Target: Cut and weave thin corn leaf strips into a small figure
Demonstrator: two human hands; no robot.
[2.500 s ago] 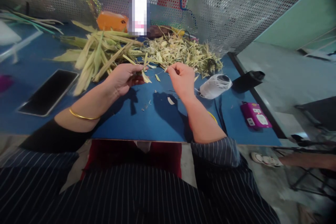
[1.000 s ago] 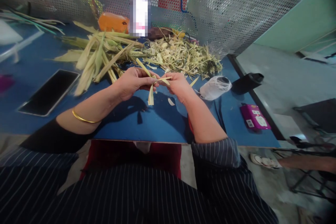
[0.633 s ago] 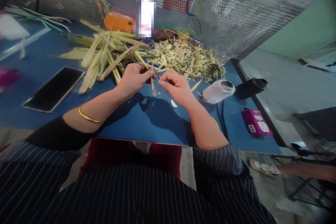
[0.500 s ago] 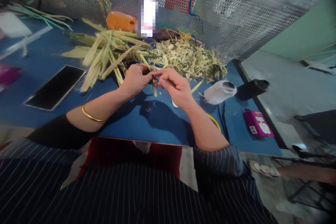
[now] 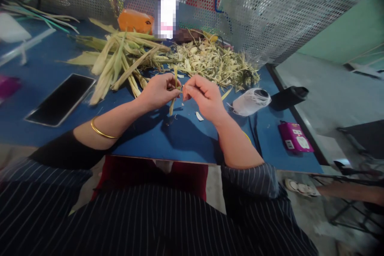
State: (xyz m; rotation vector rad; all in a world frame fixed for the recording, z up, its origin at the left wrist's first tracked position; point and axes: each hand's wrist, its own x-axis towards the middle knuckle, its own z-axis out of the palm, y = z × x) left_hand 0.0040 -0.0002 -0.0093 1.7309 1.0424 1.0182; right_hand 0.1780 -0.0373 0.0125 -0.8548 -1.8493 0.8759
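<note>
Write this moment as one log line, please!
left hand: holds leaf strip | right hand: close beside it, grip unclear | shredded pile: beyond hands | white spool: on table, right of hands

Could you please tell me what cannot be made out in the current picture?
All in the head view:
Middle of the husk strip: covered by the left hand.
Whether the right hand holds anything: its own curled grip hides that.
Most of the yellow object: under the right forearm.
Bright panel: blurred by pixelation.
Purple object: blurred, cut by the left edge.
</note>
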